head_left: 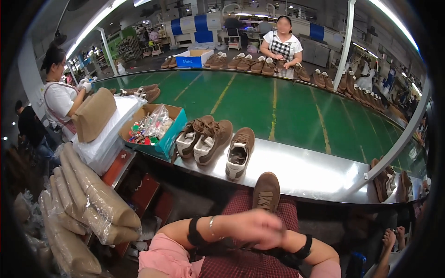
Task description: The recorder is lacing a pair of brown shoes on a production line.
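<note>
A brown lace-up shoe [266, 191] rests on my lap with its toe pointing away, against the edge of the metal ledge. My left hand [252, 226] passes over its near end, smeared by motion, so its fingers cannot be read. Beneath and beside it is my right hand [277, 238], largely covered by the left one; whether it grips the shoe is hidden. On the ledge just ahead stands a single brown shoe [240, 150] with a white lining and heel. To its left sits a pair of similar laced shoes [206, 141].
A teal box [171, 143] of small bagged parts stands left of the shoes. Beyond the metal ledge [301, 173] runs a green conveyor belt [245, 102]. Wrapped tan rolls [88, 199] lie at left. Co-workers stand at far left and across the belt, near rows of shoes [259, 65].
</note>
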### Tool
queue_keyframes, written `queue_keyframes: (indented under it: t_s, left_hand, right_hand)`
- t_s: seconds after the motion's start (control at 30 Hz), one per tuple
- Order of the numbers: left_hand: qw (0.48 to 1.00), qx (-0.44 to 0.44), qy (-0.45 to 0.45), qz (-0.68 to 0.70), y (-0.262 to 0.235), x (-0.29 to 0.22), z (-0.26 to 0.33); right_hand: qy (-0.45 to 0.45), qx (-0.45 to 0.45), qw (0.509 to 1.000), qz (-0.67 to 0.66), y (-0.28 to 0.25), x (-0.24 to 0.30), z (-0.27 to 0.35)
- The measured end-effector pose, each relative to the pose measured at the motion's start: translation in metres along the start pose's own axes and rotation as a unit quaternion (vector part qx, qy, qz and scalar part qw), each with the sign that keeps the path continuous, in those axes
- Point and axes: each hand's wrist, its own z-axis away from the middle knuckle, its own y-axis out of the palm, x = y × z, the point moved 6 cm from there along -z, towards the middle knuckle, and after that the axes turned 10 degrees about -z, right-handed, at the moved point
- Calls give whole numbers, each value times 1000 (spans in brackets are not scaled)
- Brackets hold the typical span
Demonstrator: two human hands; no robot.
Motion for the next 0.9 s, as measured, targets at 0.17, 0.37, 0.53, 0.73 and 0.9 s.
queue_keyframes:
  t_s: [0.17,0.37,0.53,0.73,0.9]
  left_hand:
    - [842,-417,-74,335,-51,94,38]
    - [827,-306,-259,393,0,152,46]
    - [836,-292,-317,339,20,139,-5]
    - [967,-61,-193,-157,1,111,-10]
    - [853,-187,139,-467,18,36,-11]
  right_hand:
    - [48,-14,992,112,-16,-28,53]
    - [39,-43,997,47,-29,29,41]
    - [-205,-117,895,380,-5,66,6]
    - [-129,-229,948,179,-47,56,51]
    - [-14,-480,873,87,-88,-31,85]
